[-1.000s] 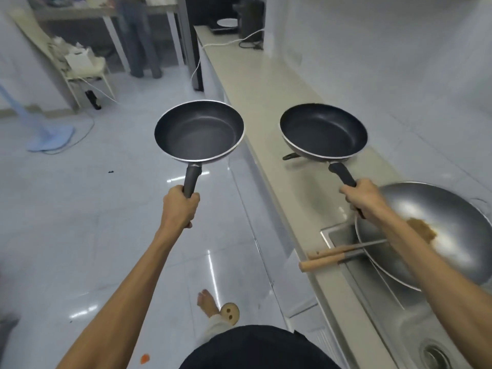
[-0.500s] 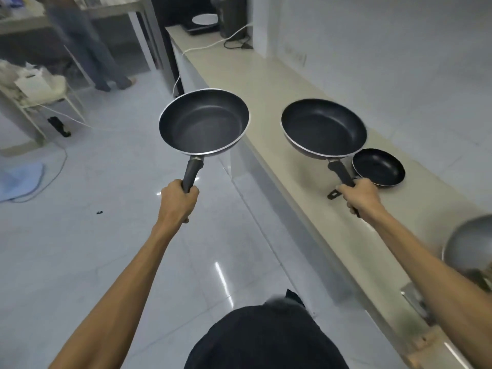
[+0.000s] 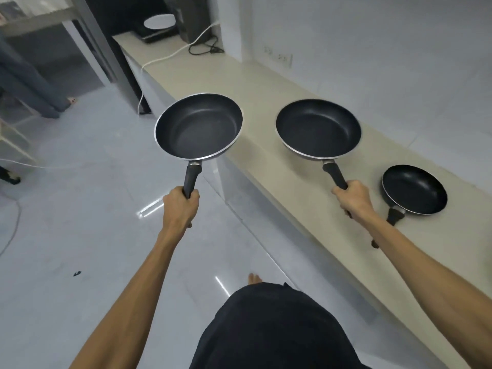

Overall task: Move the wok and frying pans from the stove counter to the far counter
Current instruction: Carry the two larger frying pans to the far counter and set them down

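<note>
My left hand [image 3: 181,206] grips the black handle of a dark non-stick frying pan [image 3: 198,126], held level over the floor beside the counter's edge. My right hand [image 3: 352,197] grips the handle of a second, similar frying pan [image 3: 318,127], held above the beige counter [image 3: 266,83]. A smaller black frying pan [image 3: 414,189] rests on the counter to the right of my right hand, its handle partly hidden behind my forearm. The wok is out of view.
The long counter runs away along the white wall. At its far end sit a black induction hob with a white plate [image 3: 159,22], a dark appliance [image 3: 186,17] and cables [image 3: 202,47]. Another person's legs [image 3: 29,86] stand at the left on the glossy floor.
I have walked forward along the counter with both pans. The wok and sink have dropped out of view behind, and the small pan now lies beside my right hand.
</note>
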Tool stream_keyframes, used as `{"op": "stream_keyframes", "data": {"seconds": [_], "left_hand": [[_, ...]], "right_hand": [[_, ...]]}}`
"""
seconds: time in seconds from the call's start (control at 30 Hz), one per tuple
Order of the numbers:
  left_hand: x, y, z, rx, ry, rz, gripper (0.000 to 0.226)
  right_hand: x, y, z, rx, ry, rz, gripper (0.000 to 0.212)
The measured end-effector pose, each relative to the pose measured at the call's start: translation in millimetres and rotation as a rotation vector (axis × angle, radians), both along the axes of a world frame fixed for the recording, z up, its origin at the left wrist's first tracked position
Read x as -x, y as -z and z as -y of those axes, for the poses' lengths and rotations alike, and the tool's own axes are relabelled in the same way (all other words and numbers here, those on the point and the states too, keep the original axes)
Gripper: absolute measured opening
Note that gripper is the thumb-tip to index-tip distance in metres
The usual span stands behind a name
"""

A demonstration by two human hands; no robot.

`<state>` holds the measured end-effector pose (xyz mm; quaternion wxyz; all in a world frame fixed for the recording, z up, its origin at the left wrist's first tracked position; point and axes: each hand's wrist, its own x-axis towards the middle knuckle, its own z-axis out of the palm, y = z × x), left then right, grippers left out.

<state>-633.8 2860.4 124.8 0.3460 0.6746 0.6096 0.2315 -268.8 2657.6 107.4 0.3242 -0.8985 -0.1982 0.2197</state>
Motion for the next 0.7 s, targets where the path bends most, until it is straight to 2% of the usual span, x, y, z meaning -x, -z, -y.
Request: {"op": "stream_keyframes", "data": {"seconds": [0.33,0.7], "left_hand": [[-68.5,13.3,-155.0,0.012,0.128,-0.005,0.027],[-141.3,44.7,-351.6,0.036,0.357,-0.089,0.024]], "right_hand": [[-7.0,19.8,-96.5,0.058,0.124,-0.053,0.020],[-22.2,40.3,-217.6,0.140,0.288,-0.103,0.024]]}}
